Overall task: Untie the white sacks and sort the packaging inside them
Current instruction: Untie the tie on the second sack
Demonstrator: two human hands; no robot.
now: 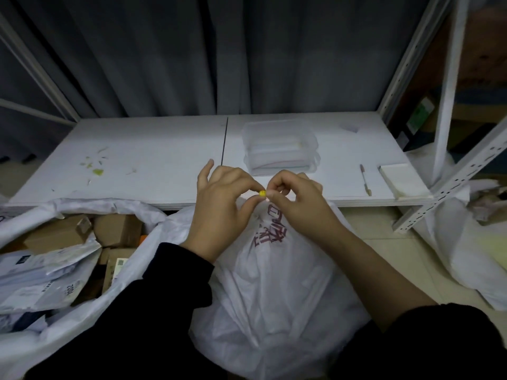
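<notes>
A full white sack (277, 281) with red print stands on the floor in front of me, its neck gathered at the top. A small yellow tie (262, 193) sits on that neck. My left hand (222, 207) pinches the tie with thumb and forefinger, the other fingers spread. My right hand (296, 198) pinches the neck right beside the tie from the other side, fingers curled. To the left lies an open white sack (82, 209) holding cardboard boxes (60, 234) and grey mailer bags (41, 275).
A low white shelf board (153, 149) runs across behind the sack, carrying a clear plastic box (279, 146), a pen (365, 180), a white pad (403, 179) and green scraps (96, 171). White shelf uprights (450, 86) and another white sack (472, 250) stand at the right.
</notes>
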